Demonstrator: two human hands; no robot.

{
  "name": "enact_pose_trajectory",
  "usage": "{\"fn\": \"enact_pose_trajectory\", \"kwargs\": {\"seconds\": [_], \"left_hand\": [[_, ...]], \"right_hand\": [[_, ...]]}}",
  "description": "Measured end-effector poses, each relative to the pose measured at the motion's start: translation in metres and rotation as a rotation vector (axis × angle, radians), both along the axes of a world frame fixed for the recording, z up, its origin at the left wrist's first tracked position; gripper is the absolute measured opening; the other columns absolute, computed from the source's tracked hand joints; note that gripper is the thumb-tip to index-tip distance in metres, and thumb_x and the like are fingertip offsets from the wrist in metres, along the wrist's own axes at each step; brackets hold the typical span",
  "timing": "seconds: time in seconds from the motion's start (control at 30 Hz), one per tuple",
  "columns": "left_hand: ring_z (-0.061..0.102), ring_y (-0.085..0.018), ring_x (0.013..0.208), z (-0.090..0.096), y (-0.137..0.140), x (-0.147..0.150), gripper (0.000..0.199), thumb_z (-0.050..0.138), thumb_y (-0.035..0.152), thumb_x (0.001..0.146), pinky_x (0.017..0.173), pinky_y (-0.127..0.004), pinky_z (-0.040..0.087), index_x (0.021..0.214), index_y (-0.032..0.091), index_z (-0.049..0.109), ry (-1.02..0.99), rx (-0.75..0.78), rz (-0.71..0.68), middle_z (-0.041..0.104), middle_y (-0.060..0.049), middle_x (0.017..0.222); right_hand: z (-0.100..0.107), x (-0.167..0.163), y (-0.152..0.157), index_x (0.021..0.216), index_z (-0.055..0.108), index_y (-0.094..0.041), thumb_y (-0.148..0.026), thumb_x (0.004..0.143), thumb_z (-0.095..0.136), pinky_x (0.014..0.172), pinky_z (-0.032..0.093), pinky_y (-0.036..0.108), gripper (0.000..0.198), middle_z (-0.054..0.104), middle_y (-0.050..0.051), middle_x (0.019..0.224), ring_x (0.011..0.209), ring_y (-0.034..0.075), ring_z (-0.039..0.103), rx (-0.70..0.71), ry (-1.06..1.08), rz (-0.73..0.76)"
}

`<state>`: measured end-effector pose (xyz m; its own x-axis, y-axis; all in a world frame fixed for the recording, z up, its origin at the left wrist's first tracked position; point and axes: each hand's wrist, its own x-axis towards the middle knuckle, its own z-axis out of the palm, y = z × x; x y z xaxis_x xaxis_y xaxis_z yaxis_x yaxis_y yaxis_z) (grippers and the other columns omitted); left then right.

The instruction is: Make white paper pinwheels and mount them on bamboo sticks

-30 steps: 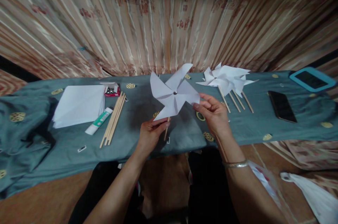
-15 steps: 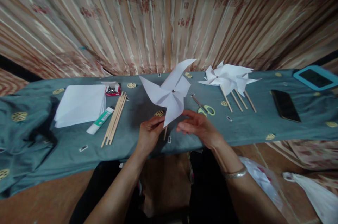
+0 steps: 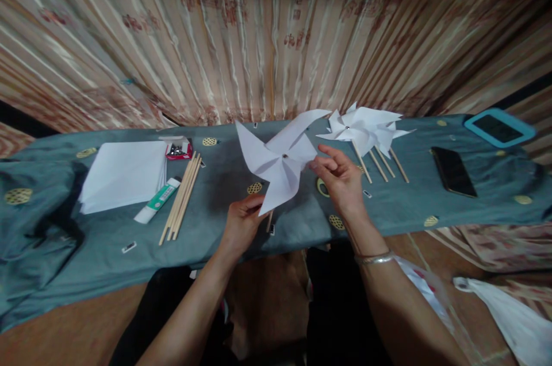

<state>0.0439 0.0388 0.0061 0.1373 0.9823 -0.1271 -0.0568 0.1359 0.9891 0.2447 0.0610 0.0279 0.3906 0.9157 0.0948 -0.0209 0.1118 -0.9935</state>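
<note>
A white paper pinwheel (image 3: 276, 168) with a shiny pin at its centre is held up above the middle of the table. My left hand (image 3: 244, 222) is closed round its wooden stick, mostly hidden behind the lower blade; the stick's bottom end (image 3: 269, 221) shows below. At the right blade, my right hand (image 3: 340, 179) has its thumb and a finger pinched at the paper edge, the index finger raised above. Behind that hand lie the scissors, only part of a green handle loop (image 3: 322, 187) showing.
Left on the cloth-covered table (image 3: 224, 182) lie stacked white paper (image 3: 125, 173), a red box of pins (image 3: 179, 150), a green-and-white glue tube (image 3: 157, 200) and several wooden sticks (image 3: 181, 199). Finished pinwheels (image 3: 368, 127), a phone (image 3: 452, 170) and a blue-framed tablet (image 3: 500, 127) lie right. A curtain (image 3: 259, 38) hangs behind.
My right hand has moved up and right, from below the pinwheel to its right blade. The blades have turned slightly clockwise. My left hand still holds the stick, and the view has shifted a little.
</note>
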Motion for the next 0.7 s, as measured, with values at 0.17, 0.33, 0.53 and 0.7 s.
{"fn": "enact_pose_trajectory", "kwargs": {"seconds": [0.17, 0.33, 0.53, 0.7], "left_hand": [[0.072, -0.023, 0.083, -0.002, 0.001, -0.002, 0.017, 0.080, 0.030, 0.063, 0.084, -0.035, 0.056, 0.078, 0.022, 0.081, -0.035, -0.059, 0.057, 0.079, -0.004, 0.083], [0.071, -0.022, 0.082, 0.001, 0.002, -0.002, 0.017, 0.080, 0.029, 0.061, 0.079, -0.033, 0.056, 0.076, 0.022, 0.081, -0.053, -0.018, 0.068, 0.079, -0.005, 0.083], [0.070, -0.022, 0.082, 0.004, 0.002, -0.002, 0.017, 0.078, 0.032, 0.065, 0.080, -0.032, 0.053, 0.077, 0.021, 0.081, -0.071, 0.020, 0.016, 0.078, -0.004, 0.082], [0.070, -0.023, 0.083, 0.004, 0.002, -0.003, 0.018, 0.081, 0.034, 0.061, 0.082, -0.034, 0.053, 0.074, 0.021, 0.080, -0.077, -0.012, 0.056, 0.078, -0.005, 0.082]], "right_hand": [[0.006, -0.007, -0.009, 0.100, 0.069, -0.023, -0.032, 0.060, 0.084, 0.065, 0.050, 0.028, 0.044, 0.072, -0.005, 0.067, 0.061, 0.011, 0.061, -0.082, 0.094, 0.054], [0.009, -0.026, -0.020, 0.093, 0.069, -0.023, -0.036, 0.052, 0.090, 0.055, 0.047, 0.024, 0.047, 0.070, -0.006, 0.062, 0.057, 0.011, 0.062, -0.220, 0.297, 0.207], [0.016, -0.053, -0.034, 0.095, 0.067, -0.020, -0.038, 0.060, 0.087, 0.052, 0.045, 0.021, 0.044, 0.073, -0.002, 0.071, 0.059, 0.010, 0.063, -0.297, 0.313, 0.419], [0.010, -0.055, -0.041, 0.111, 0.062, -0.022, -0.042, 0.068, 0.081, 0.055, 0.047, 0.025, 0.051, 0.075, 0.000, 0.075, 0.061, 0.013, 0.064, -0.311, 0.173, 0.506]]}}
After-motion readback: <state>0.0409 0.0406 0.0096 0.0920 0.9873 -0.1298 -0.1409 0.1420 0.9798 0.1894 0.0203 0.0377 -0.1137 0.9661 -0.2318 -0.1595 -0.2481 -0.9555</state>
